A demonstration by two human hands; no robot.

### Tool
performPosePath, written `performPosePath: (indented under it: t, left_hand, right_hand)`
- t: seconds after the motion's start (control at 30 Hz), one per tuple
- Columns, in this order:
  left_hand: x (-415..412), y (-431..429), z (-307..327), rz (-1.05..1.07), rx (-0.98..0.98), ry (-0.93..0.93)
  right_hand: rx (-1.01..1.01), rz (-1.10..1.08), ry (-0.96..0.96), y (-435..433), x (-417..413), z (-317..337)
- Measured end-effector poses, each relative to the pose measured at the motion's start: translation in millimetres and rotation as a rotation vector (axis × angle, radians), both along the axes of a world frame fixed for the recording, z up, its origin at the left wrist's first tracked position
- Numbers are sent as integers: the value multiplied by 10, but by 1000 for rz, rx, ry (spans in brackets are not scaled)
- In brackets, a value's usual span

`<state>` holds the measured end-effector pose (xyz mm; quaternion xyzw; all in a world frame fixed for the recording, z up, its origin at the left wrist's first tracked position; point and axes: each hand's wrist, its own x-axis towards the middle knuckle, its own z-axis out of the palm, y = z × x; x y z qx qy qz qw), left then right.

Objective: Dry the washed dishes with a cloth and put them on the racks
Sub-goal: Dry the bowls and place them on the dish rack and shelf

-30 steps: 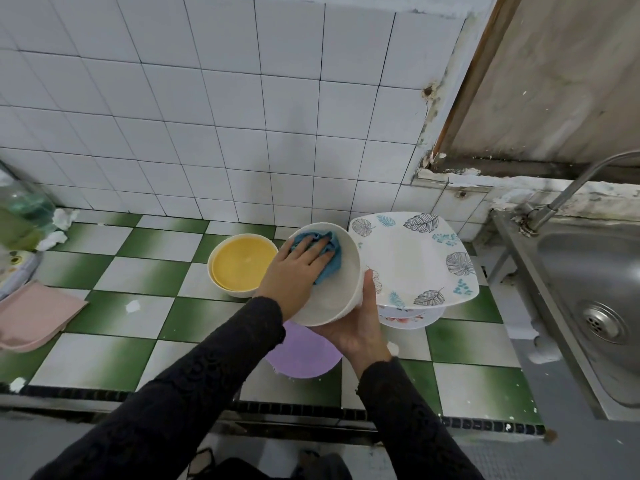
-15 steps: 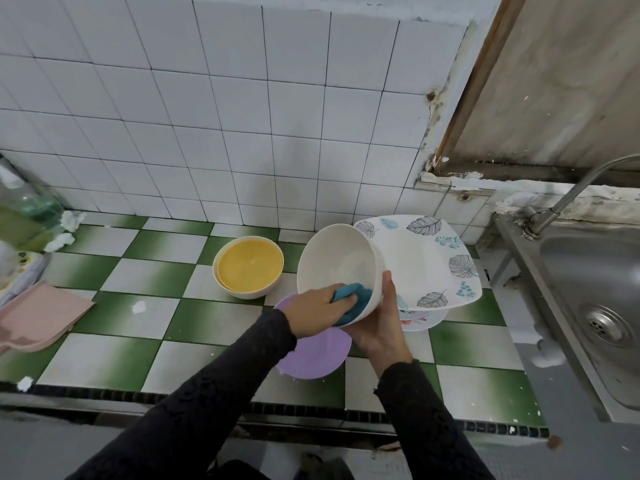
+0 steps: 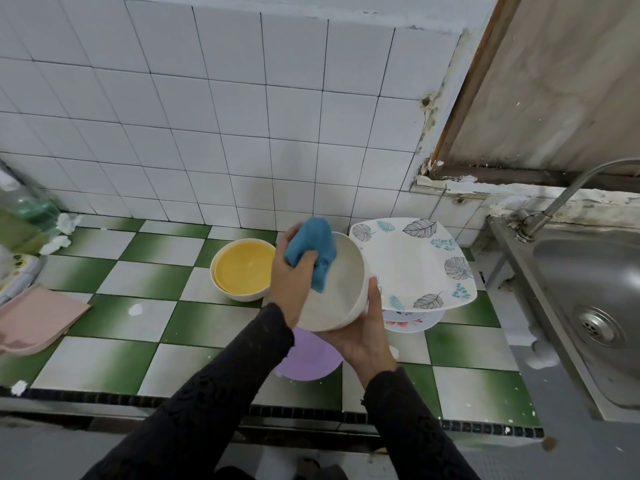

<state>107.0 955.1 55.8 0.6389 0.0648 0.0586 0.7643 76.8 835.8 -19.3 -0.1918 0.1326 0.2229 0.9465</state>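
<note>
A tilted white ceramic bowl [image 3: 341, 289] is gripped from below by the right hand [image 3: 363, 330]; a bunched blue cloth [image 3: 313, 252] is clutched at its rim by the left hand [image 3: 292, 278].

Long black lace-textured sleeves [image 3: 214, 393], bare hands

Two bowls were there, the white bowl [image 3: 341, 292] and the yellow bowl [image 3: 242, 268]; two patterned plates, the leaf plate [image 3: 412, 268] and the floral plate [image 3: 408, 322]; one purple dish [image 3: 308, 358]; one blue cloth [image 3: 313, 244]; one tap [image 3: 561, 201]; one sink [image 3: 588, 271]; two hands, the left hand [image 3: 291, 282] and the right hand [image 3: 363, 337]
</note>
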Motion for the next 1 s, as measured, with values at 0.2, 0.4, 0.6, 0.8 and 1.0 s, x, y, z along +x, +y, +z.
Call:
performPosePath:
  t: [0.2, 0.4, 0.6, 0.8, 1.0]
  left_hand:
    - [149, 360, -486, -136, 1177, -589]
    - [125, 307, -597, -612, 1433, -223]
    - [-99, 148, -328, -844, 1019, 39]
    - [-201, 88, -36, -649, 192, 199]
    - [-150, 63, -230, -760, 923, -154]
  right_hand:
    - [-31, 51, -63, 43, -24, -9]
    - [-112, 6, -99, 11, 11, -44]
    - [-141, -71, -41, -105, 51, 34]
    - [-220, -147, 9, -196, 45, 250]
    - [-155, -169, 41, -228, 114, 228]
